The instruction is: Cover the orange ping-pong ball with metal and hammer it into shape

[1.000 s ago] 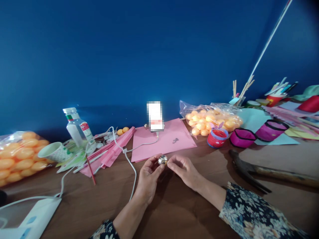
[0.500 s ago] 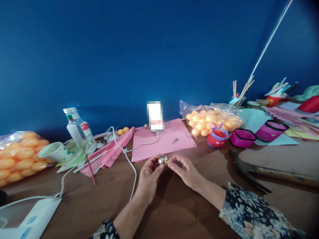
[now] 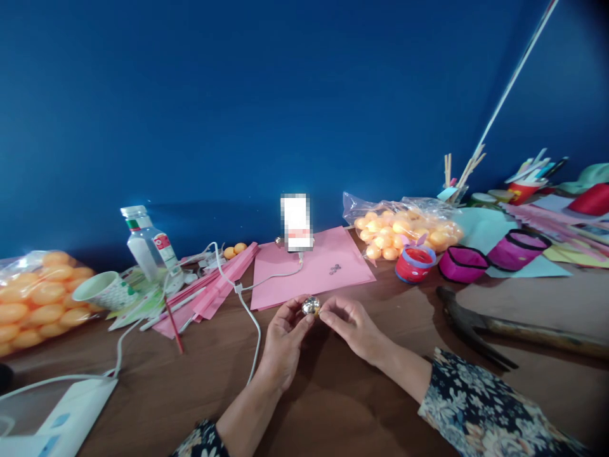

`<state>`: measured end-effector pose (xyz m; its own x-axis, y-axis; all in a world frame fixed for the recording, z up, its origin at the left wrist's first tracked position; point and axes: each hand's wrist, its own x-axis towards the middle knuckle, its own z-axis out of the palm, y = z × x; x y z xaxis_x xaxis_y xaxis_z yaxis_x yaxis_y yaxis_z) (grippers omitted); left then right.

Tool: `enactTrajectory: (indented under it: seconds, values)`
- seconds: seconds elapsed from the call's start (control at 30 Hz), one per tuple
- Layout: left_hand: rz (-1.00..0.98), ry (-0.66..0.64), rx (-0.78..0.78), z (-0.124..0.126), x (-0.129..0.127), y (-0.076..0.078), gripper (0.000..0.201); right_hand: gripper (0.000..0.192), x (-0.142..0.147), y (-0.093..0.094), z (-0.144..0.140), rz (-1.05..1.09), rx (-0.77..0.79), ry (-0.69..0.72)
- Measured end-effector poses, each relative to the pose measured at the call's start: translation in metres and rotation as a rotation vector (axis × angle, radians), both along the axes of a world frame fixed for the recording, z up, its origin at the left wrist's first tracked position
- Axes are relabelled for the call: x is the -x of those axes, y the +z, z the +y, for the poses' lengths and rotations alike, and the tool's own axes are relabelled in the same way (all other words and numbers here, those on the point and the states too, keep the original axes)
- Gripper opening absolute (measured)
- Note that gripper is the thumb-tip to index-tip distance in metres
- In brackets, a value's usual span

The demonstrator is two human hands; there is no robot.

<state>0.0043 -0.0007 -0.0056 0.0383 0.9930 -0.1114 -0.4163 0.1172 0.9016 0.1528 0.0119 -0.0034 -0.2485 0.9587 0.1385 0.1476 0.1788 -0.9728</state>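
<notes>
A small shiny metal ball (image 3: 311, 306) sits between the fingertips of my left hand (image 3: 284, 336), thumb in front and fingers behind. My right hand (image 3: 354, 327) is closed in a pinch at the ball's right edge, its thumb and forefinger touching there. Whether those fingertips also grip some tiny part is too small to tell. Both hands are just above the brown table (image 3: 333, 406), in front of a pink paper sheet (image 3: 314, 273). On that sheet lie a few small dark metal pieces (image 3: 335, 270).
A phone-like bright screen (image 3: 297, 222) stands behind, with a white cable (image 3: 252, 317) running left of my hands. A hammer (image 3: 476, 324) lies right. Bags of orange balls (image 3: 394, 231) flank the table. A glass bottle (image 3: 147, 244) and tipped paper cup (image 3: 107, 291) are left; purple fabric cups (image 3: 464, 263) right.
</notes>
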Motion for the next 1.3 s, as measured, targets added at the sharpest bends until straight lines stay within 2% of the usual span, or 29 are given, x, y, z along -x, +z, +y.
enactTrajectory:
  seconds: [0.33, 0.53, 0.67, 0.9, 1.3]
  values:
    - [0.007, 0.013, -0.022, 0.0007, 0.0002, -0.0001, 0.032, 0.02, -0.0002, -0.0006, 0.0005, -0.031, -0.014, 0.014]
    - [0.08, 0.028, -0.027, -0.0003, 0.0012, 0.0012, 0.046, 0.021, -0.0006, -0.0011, 0.0003, -0.054, -0.013, 0.013]
    - [0.104, 0.016, -0.05, -0.0007, 0.0012, 0.0005, 0.045, 0.02, -0.0009, -0.0013, 0.0004, -0.055, -0.013, 0.012]
    - [0.032, 0.013, -0.016, 0.0, 0.0, -0.0036, 0.042, 0.019, 0.0004, 0.0016, 0.0009, 0.049, -0.004, 0.033]
    - [0.012, 0.006, -0.002, -0.0001, -0.0005, -0.0023, 0.042, 0.021, -0.0004, 0.0017, 0.0003, 0.006, -0.014, 0.02]
